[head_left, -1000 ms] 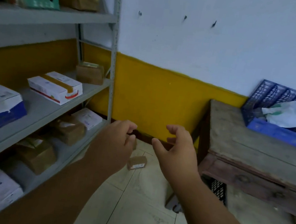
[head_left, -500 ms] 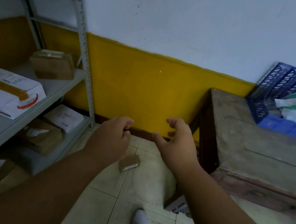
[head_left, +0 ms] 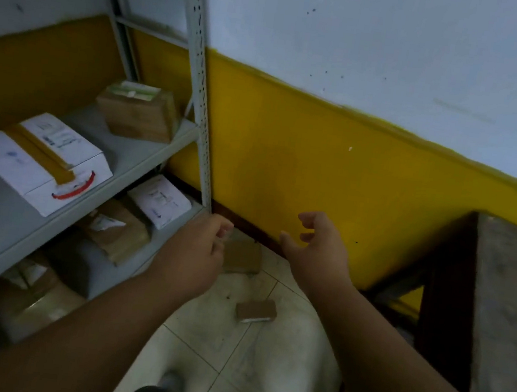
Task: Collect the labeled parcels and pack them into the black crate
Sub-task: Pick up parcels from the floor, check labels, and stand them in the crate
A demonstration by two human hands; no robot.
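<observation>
With both hands empty, left hand loosely curled and right hand spread, collection looks barely begun: two brown parcels lie on the floor, one between them, one below, black crate out of view.

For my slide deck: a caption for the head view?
Both hands reach toward brown parcels on the tiled floor beside metal shelving.
</observation>
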